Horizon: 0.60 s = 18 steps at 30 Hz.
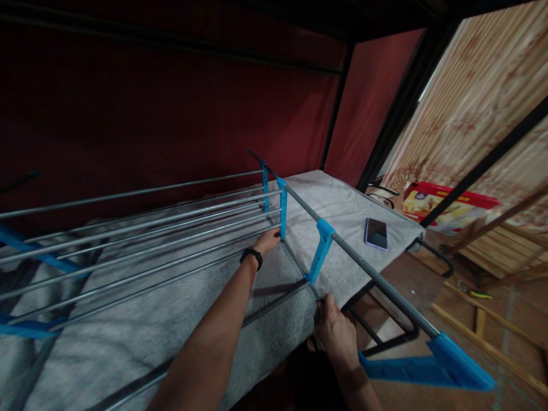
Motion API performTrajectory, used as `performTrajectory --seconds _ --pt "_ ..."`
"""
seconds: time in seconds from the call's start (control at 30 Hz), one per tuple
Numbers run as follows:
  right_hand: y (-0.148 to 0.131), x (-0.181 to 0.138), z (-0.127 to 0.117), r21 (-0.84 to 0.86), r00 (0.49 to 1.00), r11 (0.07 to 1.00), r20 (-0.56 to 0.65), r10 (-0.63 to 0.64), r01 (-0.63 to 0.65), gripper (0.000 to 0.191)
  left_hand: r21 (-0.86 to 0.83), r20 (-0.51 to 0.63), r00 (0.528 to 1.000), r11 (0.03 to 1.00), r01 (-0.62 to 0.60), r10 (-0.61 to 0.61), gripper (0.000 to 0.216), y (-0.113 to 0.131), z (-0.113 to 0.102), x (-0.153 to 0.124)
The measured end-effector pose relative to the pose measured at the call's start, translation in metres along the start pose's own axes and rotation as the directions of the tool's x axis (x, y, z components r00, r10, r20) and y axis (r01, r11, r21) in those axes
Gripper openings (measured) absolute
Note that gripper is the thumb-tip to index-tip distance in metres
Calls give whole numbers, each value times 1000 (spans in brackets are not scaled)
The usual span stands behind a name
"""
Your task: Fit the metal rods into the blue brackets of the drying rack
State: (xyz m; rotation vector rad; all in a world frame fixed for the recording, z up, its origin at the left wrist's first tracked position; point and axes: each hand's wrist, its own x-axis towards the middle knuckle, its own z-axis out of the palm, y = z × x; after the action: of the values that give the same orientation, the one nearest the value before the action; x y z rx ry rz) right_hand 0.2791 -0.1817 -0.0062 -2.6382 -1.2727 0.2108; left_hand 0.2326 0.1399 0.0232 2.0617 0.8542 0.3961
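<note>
A rack of grey metal tubes [188, 218] and blue plastic brackets lies across a bed covered with a grey towel-like sheet [171, 308]. My left hand [268, 241], with a black band on its wrist, is closed at the foot of a blue bracket [283, 211], where the lower tube passes; its fingertips are partly hidden. Nearer to me, my right hand [336, 325] is closed round the near part of that lower tube. Between the hands stands another blue bracket [320, 251], joining the upper tube [372, 268] to the lower one. A larger blue end piece [454, 359] sticks out past the bed edge.
A phone [377, 233] lies on the sheet to the right. Black metal posts [398, 108] frame the bed, with a dark red panel [192, 114] behind. Beyond the bed are a red and yellow box [449, 205], wooden frames [479, 325] and a patterned curtain [483, 103].
</note>
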Motion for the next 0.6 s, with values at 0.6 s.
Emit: performTrajectory --seconds 0.6 --pt "1 7 -8 17 1000 1000 12 24 -25 28 49 -27 996 995 89 -88 23 -20 7 8"
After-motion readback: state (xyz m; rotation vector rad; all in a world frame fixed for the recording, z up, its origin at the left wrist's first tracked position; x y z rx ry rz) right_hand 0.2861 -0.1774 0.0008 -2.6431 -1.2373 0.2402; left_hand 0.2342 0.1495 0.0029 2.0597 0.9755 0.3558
